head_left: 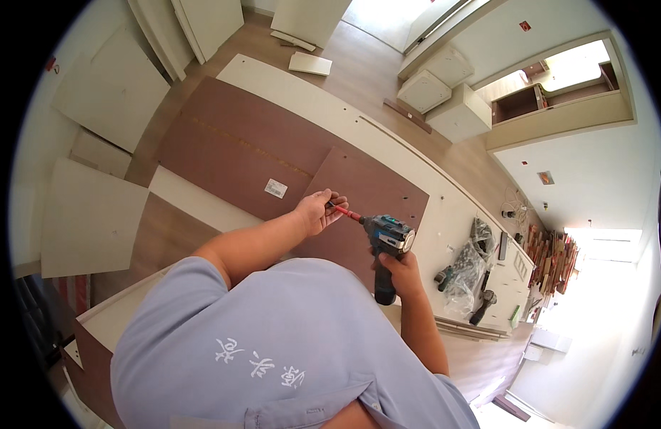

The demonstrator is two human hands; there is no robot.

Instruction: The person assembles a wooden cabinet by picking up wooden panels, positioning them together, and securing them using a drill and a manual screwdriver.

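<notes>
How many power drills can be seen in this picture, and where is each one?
3. One blue drill is held in the right hand. Two more lie on the pale panel: one beside the plastic bag, one further right. Others may be hidden.

The tip of the red screwdriver bit (342,211) is hidden inside the left hand (317,211). The right hand (400,273) covers much of the drill's (385,250) grip. The contents of the clear plastic bag (467,268) at right are too small to tell. The person's shirt (273,350) hides the near brown panel (352,207).
</notes>
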